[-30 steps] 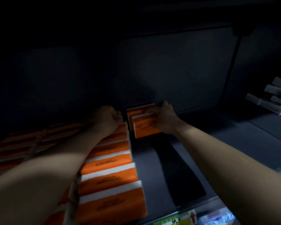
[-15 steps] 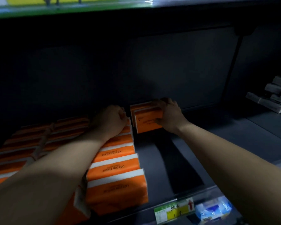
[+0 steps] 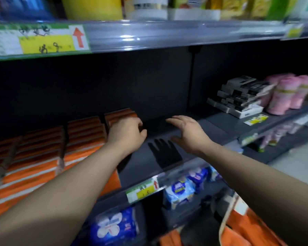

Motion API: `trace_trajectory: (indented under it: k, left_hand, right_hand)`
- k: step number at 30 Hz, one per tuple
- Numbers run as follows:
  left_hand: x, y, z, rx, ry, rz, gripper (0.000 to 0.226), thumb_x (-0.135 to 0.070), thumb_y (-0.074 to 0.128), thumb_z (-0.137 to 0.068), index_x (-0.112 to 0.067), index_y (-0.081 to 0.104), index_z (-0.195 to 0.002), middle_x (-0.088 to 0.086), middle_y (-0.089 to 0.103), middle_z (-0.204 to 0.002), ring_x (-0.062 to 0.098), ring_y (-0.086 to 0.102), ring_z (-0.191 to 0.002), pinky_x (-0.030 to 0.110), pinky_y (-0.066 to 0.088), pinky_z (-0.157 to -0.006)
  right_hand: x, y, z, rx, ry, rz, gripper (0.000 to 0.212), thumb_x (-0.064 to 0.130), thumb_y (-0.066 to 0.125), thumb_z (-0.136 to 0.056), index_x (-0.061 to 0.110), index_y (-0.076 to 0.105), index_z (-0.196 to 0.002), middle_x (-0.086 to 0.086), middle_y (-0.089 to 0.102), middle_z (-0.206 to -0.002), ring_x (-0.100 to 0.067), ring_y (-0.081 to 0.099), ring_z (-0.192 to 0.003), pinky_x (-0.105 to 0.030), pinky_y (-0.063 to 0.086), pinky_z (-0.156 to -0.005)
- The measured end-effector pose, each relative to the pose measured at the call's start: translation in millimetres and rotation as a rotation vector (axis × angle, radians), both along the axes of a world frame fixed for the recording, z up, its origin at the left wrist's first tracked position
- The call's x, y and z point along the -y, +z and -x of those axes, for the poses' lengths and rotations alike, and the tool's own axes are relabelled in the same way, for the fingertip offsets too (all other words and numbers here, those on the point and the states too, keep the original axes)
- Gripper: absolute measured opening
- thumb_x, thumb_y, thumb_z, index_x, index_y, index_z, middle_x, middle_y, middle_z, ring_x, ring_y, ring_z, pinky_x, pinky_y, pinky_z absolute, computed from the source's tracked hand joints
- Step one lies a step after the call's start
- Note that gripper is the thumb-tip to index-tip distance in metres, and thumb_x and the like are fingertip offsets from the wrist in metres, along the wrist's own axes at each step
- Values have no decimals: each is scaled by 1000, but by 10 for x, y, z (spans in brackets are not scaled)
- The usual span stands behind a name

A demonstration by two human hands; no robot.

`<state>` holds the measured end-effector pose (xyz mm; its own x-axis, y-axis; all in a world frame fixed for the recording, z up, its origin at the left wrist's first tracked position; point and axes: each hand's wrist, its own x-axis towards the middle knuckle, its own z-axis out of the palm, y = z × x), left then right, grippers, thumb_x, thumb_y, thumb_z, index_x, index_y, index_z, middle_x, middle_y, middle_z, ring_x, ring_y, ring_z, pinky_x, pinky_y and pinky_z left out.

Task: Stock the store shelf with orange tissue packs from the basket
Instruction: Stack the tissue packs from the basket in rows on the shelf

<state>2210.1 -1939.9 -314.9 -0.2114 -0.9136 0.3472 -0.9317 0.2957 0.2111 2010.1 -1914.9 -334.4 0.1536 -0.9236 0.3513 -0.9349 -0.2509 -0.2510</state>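
Several rows of orange tissue packs [image 3: 84, 139] with white stripes fill the left half of the dark shelf [image 3: 215, 128]. My left hand [image 3: 127, 134] rests on the back end of the rightmost row, fingers curled, and my left forearm hides that row's front. My right hand [image 3: 188, 134] hovers above the bare shelf floor right of the packs, fingers spread, holding nothing; its shadow falls on the shelf below it. More orange packs [image 3: 242, 231] lie in the basket [image 3: 223, 221] at the bottom right, partly behind my right forearm.
Black and white boxes [image 3: 238, 96] and pink rolls [image 3: 288, 93] stand further right on the same shelf. Blue and white packs [image 3: 180, 190] fill the shelf below. The upper shelf edge [image 3: 149, 36] carries price labels and goods above it. Floor shows at the far right.
My right hand has let go of the orange pack at the back and pulled away, fingers now spread. The view has drawn back and up, showing the upper shelf and the basket.
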Motion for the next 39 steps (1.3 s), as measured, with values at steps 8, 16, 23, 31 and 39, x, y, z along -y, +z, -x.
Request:
trace_trajectory:
  k: [8,16,23,31,39]
  left_hand:
    - [-953,-377,1136,3,-287,-31,31,-40,57,-84,-24,65,-110,3,64,-112,28,56,-107,36,44,-89]
    - [-1655,-1169,2262,188,-563,-274,34,-41,60,-80,-23,64,-109,4,63,-113,27,58,-108,36,48,-89]
    - [-1814,-1965,2685,497,-727,-530,32,-30,64,-82,-28,62,-114,-1,60,-120,22,57,-111,33,48,-89]
    - [-1660,-2416,2865,756,-793,-755,55,-23,73,-77,-26,54,-128,1,55,-127,23,56,-112,36,48,-95]
    - [-1514,-2676,2923,449,-767,-863,39,-24,54,-91,-34,54,-129,-1,56,-131,22,53,-116,37,45,-98]
  right_hand:
    - [-1526,-259,1250,-105,-196,-211,61,26,67,-81,21,46,-138,-6,49,-140,-23,42,-130,-33,32,-107]
    - [-2569,-926,2304,-79,-436,-454,58,30,64,-85,27,44,-139,-2,49,-140,-22,43,-129,-31,36,-103]
    - [-2821,-1585,2630,5,-470,-626,54,31,65,-84,26,49,-135,-3,55,-133,-23,51,-120,-34,44,-97]
    - [-2734,-1950,2788,76,-463,-714,52,28,63,-85,30,49,-135,-1,57,-132,-22,56,-114,-35,49,-92]
    - [-2670,-2105,2922,143,-532,-739,53,31,62,-88,32,44,-138,-3,55,-133,-23,57,-113,-27,50,-78]
